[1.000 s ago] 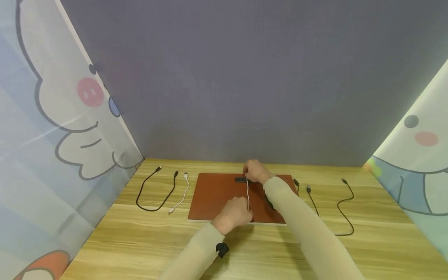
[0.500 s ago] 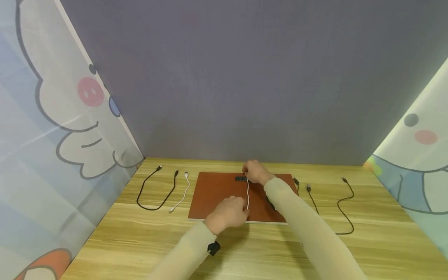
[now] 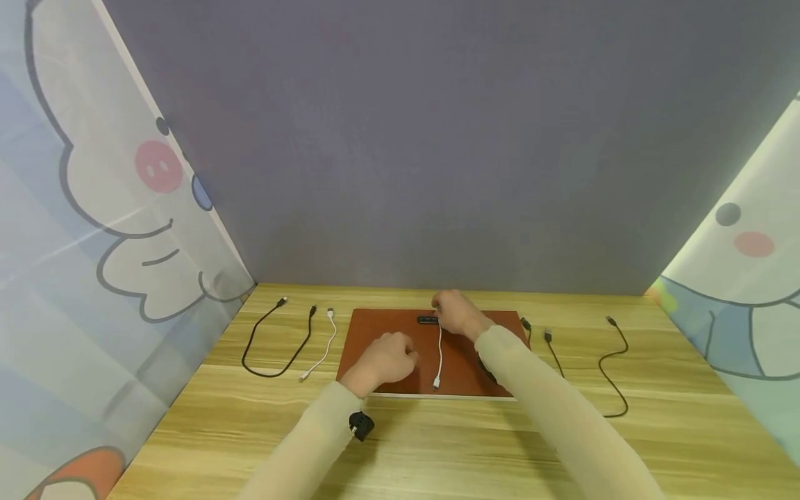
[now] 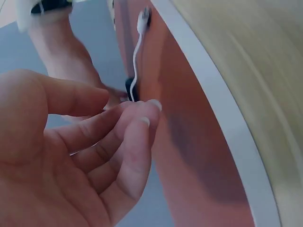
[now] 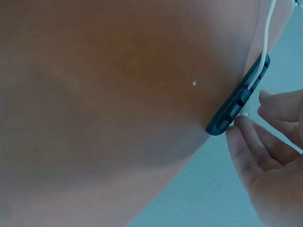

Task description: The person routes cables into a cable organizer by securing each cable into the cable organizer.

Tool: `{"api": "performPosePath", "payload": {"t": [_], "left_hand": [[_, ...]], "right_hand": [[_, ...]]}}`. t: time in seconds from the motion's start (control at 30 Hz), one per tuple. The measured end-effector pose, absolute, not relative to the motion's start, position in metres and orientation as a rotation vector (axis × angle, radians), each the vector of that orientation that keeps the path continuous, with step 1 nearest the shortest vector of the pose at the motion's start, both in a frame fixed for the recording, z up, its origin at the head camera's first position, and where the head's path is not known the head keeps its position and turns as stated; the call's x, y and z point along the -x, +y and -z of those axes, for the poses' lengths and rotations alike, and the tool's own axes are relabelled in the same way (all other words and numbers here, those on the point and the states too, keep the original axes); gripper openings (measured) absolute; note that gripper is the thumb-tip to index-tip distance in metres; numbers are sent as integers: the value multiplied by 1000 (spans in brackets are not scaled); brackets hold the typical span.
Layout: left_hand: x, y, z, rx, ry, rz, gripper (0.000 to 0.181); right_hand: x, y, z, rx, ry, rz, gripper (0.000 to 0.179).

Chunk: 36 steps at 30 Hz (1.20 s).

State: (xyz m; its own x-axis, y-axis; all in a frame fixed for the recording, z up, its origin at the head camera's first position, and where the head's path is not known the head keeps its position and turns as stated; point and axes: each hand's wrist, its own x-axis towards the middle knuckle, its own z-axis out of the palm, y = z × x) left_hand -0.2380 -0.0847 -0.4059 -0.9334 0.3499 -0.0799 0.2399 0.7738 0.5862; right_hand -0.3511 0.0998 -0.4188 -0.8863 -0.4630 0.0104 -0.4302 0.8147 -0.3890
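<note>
well, your left hand point(image 3: 384, 357) hung over the brown board point(image 3: 464, 368), its grip relaxed, fingers loosely bent and thumb apart. the white cable point(image 3: 440, 351) lay along that board, its far part in a slot of the black holder point(image 5: 233, 106). your right hand point(image 3: 458, 311) was at the holder; i couldn't tell whether its grip pinched the cable. more cables point(image 3: 265, 376) lay on the bench point(image 3: 437, 448), both sides.
</note>
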Motion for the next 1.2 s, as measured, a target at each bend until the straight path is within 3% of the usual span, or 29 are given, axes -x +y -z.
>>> {"api": "performPosePath", "payload": {"t": [0.13, 0.27, 0.43, 0.6, 0.7, 0.77, 0.9, 1.07, 1.2], "left_hand": [[246, -97, 410, -411, 2821, -908, 42], [254, -109, 411, -333, 2907, -876, 29], [265, -122, 412, -285, 3035, -762, 36], [277, -134, 412, -238, 3071, -679, 31], [284, -144, 411, -176, 3100, -617, 20], [288, -149, 410, -153, 3131, -566, 14], [295, -158, 409, -150, 3163, -490, 21], [300, -167, 408, -120, 3161, -444, 16], [304, -174, 410, -53, 3154, -398, 21]], "right_hand": [[343, 100, 420, 701, 2937, 587, 32], [334, 100, 423, 749, 2989, 537, 38], [323, 103, 420, 712, 3060, 559, 15], [308, 104, 415, 503, 2944, 597, 38], [297, 102, 416, 451, 2900, 561, 43], [289, 100, 417, 443, 2887, 538, 45], [275, 97, 415, 465, 2860, 512, 43], [263, 95, 413, 498, 2820, 446, 31], [256, 93, 413, 508, 2814, 389, 34]]}}
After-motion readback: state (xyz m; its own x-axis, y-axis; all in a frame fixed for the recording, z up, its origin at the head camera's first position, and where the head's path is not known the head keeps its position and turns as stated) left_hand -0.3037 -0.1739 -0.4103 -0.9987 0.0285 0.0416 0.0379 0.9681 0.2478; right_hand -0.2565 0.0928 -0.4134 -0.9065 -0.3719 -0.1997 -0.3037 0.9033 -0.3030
